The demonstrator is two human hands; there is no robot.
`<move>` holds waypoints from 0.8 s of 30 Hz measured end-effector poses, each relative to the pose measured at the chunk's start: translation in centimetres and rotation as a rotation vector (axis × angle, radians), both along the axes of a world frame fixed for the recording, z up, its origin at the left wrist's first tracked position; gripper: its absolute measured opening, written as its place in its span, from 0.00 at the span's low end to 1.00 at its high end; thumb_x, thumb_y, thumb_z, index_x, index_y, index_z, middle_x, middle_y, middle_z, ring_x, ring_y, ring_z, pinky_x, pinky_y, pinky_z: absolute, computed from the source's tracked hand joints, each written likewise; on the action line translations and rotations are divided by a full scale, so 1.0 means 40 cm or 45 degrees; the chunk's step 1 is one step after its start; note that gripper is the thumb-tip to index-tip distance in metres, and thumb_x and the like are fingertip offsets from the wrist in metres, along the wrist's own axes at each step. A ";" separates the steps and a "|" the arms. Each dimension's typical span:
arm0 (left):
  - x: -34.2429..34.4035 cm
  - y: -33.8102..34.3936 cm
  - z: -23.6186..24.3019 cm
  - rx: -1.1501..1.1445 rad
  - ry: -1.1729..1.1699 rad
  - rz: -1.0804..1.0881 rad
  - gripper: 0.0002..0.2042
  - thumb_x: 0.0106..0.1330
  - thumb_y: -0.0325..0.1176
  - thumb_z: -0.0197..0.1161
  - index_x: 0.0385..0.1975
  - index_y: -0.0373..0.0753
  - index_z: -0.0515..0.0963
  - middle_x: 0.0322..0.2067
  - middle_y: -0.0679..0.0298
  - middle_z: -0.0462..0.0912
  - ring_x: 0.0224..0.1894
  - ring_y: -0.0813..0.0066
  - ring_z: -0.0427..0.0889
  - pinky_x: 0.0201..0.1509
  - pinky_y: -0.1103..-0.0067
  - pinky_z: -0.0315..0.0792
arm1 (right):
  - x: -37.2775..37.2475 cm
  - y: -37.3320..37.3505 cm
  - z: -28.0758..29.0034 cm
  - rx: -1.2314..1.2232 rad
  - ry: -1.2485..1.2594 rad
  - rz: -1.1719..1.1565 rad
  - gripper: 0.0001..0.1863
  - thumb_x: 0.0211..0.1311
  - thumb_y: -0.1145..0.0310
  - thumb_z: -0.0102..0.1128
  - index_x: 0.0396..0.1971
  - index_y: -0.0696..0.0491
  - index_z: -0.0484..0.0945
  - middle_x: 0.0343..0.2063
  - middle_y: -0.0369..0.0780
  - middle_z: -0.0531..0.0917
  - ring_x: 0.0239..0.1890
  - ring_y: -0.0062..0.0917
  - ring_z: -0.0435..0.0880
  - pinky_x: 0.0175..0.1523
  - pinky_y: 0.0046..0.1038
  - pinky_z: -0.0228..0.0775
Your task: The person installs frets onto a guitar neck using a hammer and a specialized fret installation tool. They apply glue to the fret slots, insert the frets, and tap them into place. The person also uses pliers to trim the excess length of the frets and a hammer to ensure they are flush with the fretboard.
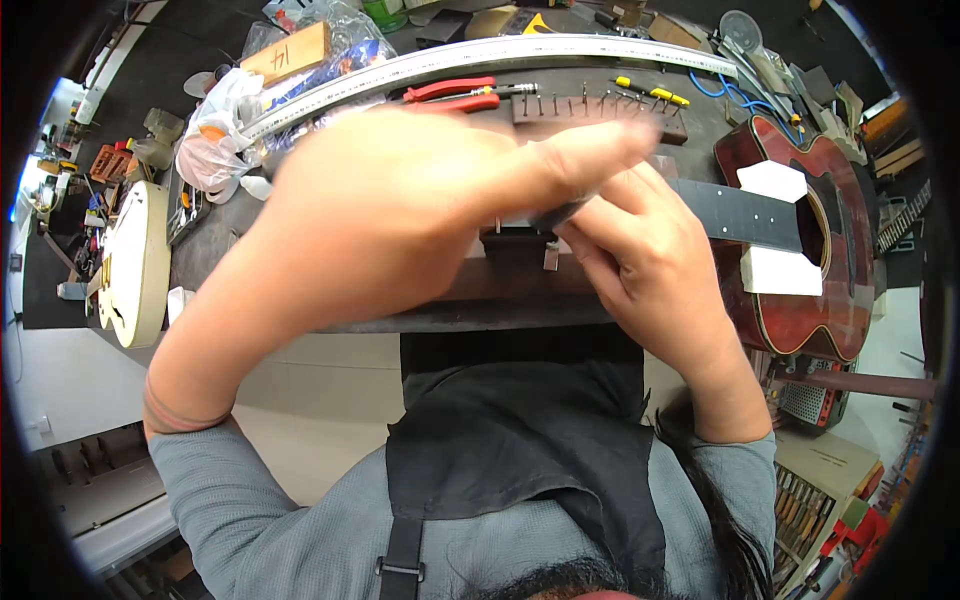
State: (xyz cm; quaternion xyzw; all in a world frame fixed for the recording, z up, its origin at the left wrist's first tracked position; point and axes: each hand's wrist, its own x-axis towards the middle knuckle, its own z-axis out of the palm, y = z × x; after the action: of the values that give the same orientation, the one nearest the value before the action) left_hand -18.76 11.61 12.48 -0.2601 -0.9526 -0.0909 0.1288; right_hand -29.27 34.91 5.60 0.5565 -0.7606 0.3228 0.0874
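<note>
A cluttered dark surface (215, 270) lies between a red acoustic guitar (850, 255) at right and a cream guitar body (135, 265) at left, the blurred left hand (400, 200) and curled right hand (650, 235), grips indeterminable, flanking a small dark object (560, 214).

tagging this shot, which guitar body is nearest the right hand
The glossy dark-red wooden guitar on the right, with white sheets flanking its black fretboard; the cream-white guitar body sits far left.

Your apron (520, 430) looks like matt cloth — the guitar (846, 285) glossy wood, the plier handles (452, 88) smooth plastic.
</note>
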 end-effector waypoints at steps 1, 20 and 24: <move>-0.003 0.009 0.002 0.045 -0.027 0.030 0.35 0.58 0.14 0.68 0.70 0.40 0.79 0.51 0.52 0.91 0.39 0.58 0.92 0.43 0.67 0.87 | 0.005 0.004 0.008 0.063 -0.053 -0.012 0.10 0.66 0.78 0.71 0.46 0.55 0.87 0.49 0.44 0.87 0.53 0.47 0.86 0.57 0.43 0.79; -0.055 -0.046 -0.008 0.689 -0.098 0.093 0.34 0.69 0.22 0.68 0.75 0.53 0.71 0.42 0.54 0.92 0.40 0.49 0.92 0.42 0.60 0.83 | 0.000 0.010 0.037 0.319 0.137 -0.032 0.18 0.64 0.68 0.73 0.48 0.57 0.76 0.39 0.47 0.81 0.41 0.47 0.84 0.48 0.46 0.77; -0.051 -0.033 -0.011 0.464 0.053 -0.003 0.40 0.64 0.16 0.67 0.77 0.56 0.73 0.53 0.56 0.90 0.44 0.55 0.90 0.48 0.64 0.82 | 0.006 0.001 0.036 0.375 0.189 -0.062 0.19 0.64 0.68 0.74 0.50 0.57 0.76 0.42 0.46 0.80 0.44 0.46 0.84 0.49 0.45 0.77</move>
State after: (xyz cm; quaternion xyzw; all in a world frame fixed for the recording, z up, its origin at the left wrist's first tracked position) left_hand -20.82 10.31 12.06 -0.2355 -0.9172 -0.2567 0.1933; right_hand -29.04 34.95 7.04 0.5671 -0.8043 0.1638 0.0687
